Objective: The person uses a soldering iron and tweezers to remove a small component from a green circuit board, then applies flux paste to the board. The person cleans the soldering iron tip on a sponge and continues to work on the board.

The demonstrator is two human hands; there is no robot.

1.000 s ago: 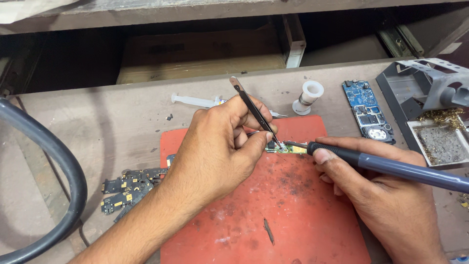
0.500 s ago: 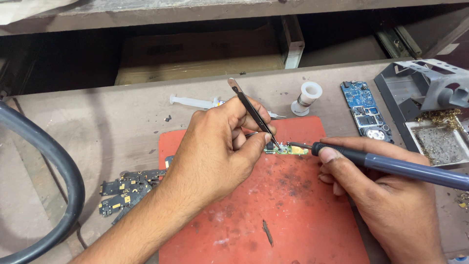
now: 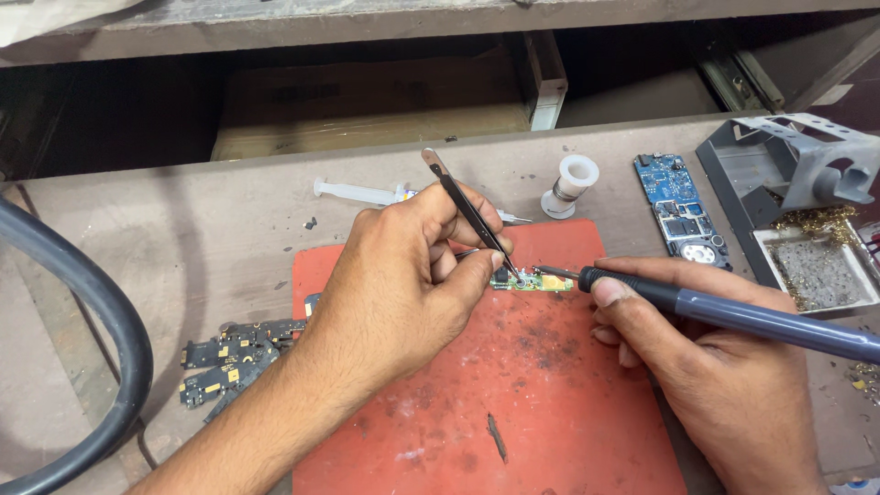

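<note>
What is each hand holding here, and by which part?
The left hand pinches black tweezers around mid-length, tips on the small green board. The right hand grips a soldering iron by the front of its handle.

A worn grey workbench point(image 3: 183, 229) (dusty, scuffed) fronts a dark recess point(image 3: 119, 110).
</note>
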